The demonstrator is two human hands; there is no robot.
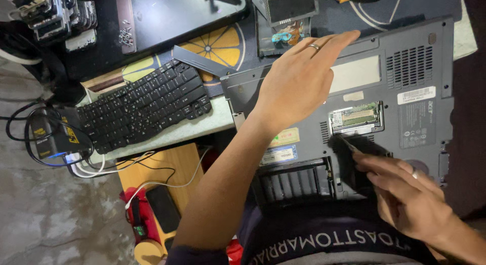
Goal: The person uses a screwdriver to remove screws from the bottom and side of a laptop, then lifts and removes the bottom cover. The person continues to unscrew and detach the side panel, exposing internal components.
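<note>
A grey laptop [405, 77] lies upside down in front of me, its bottom face up. One small bay stands open and shows a green memory module [355, 116]. My left hand [298, 77] reaches across the laptop's upper left with fingers stretched out flat; it wears a ring and holds nothing. My right hand [410, 194] is at the laptop's near edge, its fingers pinched on a thin dark cover panel [354, 158] just below the open bay.
A detached black keyboard [144, 105] lies to the left on the table. A black hard drive [289, 7] and a small blue part sit behind the laptop. A pile of screws [125, 36] rests on a dark tray. Cables and a charger [50, 136] hang off the table's left.
</note>
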